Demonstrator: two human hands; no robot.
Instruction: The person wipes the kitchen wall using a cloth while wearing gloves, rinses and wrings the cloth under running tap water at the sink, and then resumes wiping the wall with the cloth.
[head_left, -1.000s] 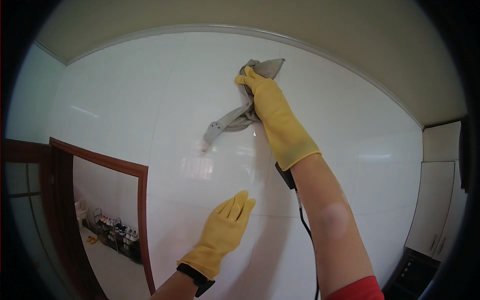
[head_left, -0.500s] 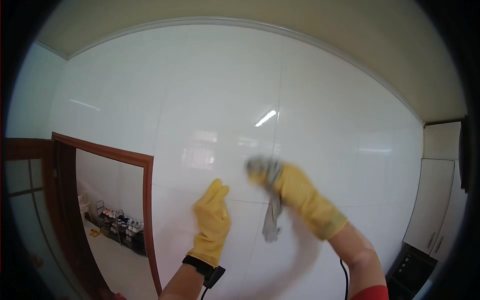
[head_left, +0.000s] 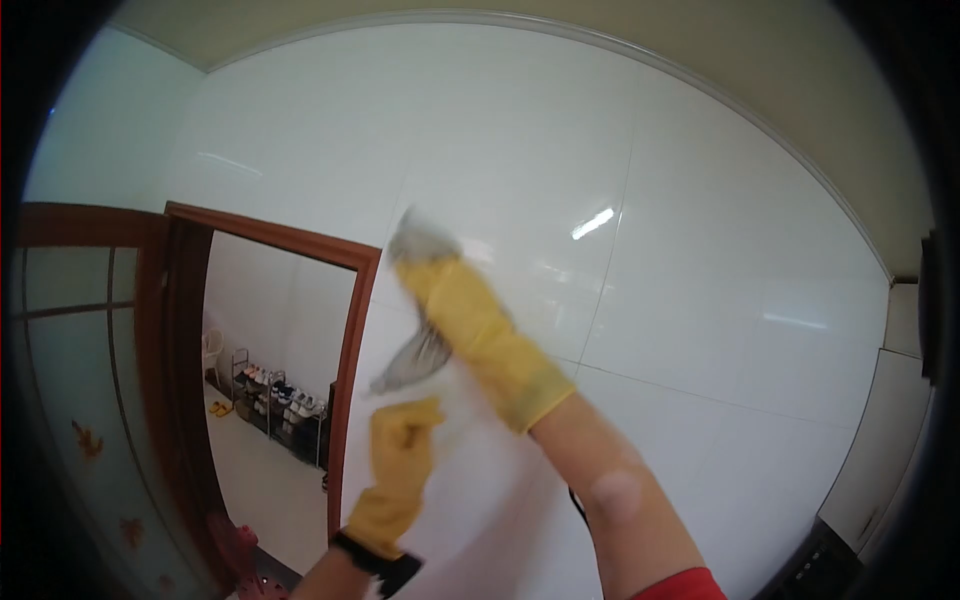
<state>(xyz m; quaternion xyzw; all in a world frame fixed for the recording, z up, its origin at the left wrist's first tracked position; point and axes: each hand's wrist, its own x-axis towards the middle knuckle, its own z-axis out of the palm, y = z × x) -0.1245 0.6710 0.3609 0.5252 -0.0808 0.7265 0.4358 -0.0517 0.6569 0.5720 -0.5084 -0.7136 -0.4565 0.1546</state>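
My right hand (head_left: 445, 300), in a yellow rubber glove, presses a grey cloth (head_left: 425, 240) against the white tiled wall (head_left: 700, 180). Part of the cloth is bunched beyond the fingers, and a loose end hangs down to the left below the hand. Motion blurs both cloth and fingers. Lower down, my left hand (head_left: 402, 445) wears a matching yellow glove and is held near the wall, its fingers curled in with nothing visible in them. A black band (head_left: 378, 562) circles the left wrist.
Left of the hands is a brown wooden door frame (head_left: 362, 330), opening onto a room with a shoe rack (head_left: 275, 400). A glass-paned door (head_left: 75, 400) stands at far left. Pale cabinets (head_left: 870, 440) and a dark appliance (head_left: 815, 560) are at right.
My right hand has swept the cloth up and left along the wall, toward the door frame. My left hand has dropped a little. The view has turned left.
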